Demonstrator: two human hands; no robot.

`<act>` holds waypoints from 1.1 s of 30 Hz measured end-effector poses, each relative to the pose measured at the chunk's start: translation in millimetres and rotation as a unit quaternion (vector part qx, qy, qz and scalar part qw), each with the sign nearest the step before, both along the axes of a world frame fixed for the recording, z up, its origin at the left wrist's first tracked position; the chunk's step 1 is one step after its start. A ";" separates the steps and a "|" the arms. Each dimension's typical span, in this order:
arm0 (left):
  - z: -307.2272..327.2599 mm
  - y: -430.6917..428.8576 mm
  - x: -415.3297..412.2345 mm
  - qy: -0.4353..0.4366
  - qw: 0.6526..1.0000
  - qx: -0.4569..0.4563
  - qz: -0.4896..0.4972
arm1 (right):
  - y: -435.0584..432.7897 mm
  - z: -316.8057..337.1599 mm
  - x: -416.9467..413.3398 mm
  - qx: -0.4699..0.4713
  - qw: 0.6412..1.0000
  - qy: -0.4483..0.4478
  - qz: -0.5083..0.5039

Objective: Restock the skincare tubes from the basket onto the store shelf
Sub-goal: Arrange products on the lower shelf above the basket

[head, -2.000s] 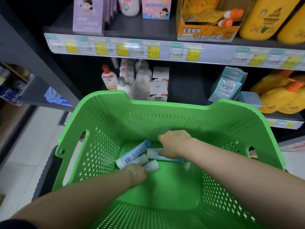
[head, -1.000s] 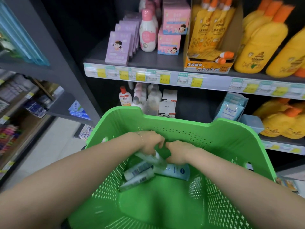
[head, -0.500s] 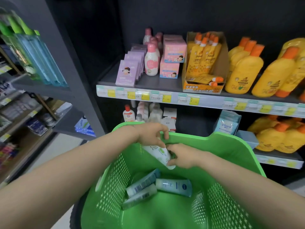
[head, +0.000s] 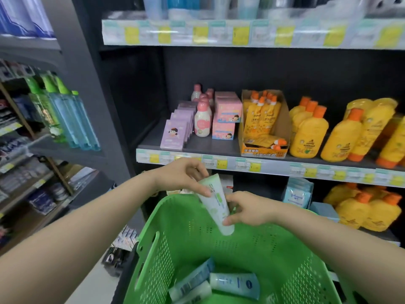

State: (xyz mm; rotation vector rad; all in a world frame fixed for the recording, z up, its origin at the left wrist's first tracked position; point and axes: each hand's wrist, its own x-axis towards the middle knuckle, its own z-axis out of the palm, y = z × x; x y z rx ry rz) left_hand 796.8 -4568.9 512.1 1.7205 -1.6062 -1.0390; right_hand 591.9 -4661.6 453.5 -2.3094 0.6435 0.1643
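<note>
The shelf (head: 151, 133) fills the far side, its board carrying lilac boxes (head: 173, 134), a pink-and-white bottle (head: 202, 125), pink boxes (head: 226, 115), a carton of orange-capped pouches (head: 263, 123) and yellow bottles (head: 309, 134), with a bare stretch at its left end. Price tags (head: 221, 163) run along its front edge.

Below and nearer is the green basket (head: 252, 249), its perforated walls rising towards the camera.

Both hands are up over the basket's far rim. The left hand (head: 182, 174) has its fingers curled round the upper, flat end of a pale green tube (head: 215, 200), thumb pressed on the front. The right hand (head: 247, 208) pinches the same tube close to its lower cap end. So the tube is held between the two hands (neither is free), tilted with its top leaning left, just under the tagged shelf edge and clear of the basket floor.

On that floor lie three more tubes: a blue tube (head: 235, 283) on its side, and just left of it two pale tubes (head: 192, 280) lying side by side, touching.
</note>
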 end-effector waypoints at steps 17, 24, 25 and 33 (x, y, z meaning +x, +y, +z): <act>63.9 -22.5 4.2 0.083 0.986 -0.139 0.032 | -21.6 123.0 25.9 0.034 0.979 -0.197 -0.037; 102.2 -34.7 8.1 0.087 0.976 -0.191 0.064 | -30.4 168.9 29.4 0.018 0.972 -0.229 -0.050; 107.4 -35.6 8.7 0.086 0.975 -0.197 0.063 | -30.6 174.8 29.7 0.009 0.972 -0.232 -0.046; 147.2 -33.6 8.6 0.084 0.966 -0.239 0.046 | -31.1 212.8 31.6 -0.019 0.964 -0.263 -0.046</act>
